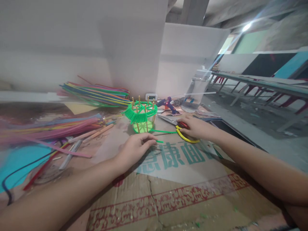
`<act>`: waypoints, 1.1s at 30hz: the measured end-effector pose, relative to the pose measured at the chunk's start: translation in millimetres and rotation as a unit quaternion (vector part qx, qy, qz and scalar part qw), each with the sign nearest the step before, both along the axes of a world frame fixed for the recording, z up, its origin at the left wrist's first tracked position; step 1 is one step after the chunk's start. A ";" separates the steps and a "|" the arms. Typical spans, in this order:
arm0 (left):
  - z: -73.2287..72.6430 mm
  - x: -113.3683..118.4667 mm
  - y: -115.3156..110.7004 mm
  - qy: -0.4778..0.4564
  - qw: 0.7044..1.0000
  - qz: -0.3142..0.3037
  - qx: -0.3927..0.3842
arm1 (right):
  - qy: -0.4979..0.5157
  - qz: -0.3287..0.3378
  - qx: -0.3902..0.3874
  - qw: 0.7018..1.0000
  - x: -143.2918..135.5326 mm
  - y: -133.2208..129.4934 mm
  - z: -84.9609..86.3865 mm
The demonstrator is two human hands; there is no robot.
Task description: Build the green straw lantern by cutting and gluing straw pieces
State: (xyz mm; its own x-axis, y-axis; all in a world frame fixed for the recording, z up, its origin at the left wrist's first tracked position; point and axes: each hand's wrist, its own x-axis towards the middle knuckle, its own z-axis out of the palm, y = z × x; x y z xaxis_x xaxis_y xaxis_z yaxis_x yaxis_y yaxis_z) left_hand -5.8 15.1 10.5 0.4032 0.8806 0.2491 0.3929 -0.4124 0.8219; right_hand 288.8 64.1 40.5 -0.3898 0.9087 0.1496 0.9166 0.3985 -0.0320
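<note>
My left hand is closed in a pinch, and a short green pipe cleaner piece sticks out past its fingertips. My right hand is wrapped on the handles of the scissors, one loop yellow and one red, with the blades pointing left. Between and beyond both hands stands a small round green structure with upright wooden sticks and a fringe of green strips on its near left side. A longer green strip runs from its base toward the scissors.
Bundles of coloured pipe cleaners lie at the back left, more nearer. A purple glue gun, a clear water bottle and a dark-screened tablet stand or lie behind and right. Printed cardboard covers the tabletop.
</note>
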 end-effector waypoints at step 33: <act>-2.4 -56.8 49.4 0.233 0.952 0.125 0.151 | 0.489 0.031 0.000 0.872 -44.5 23.2 43.2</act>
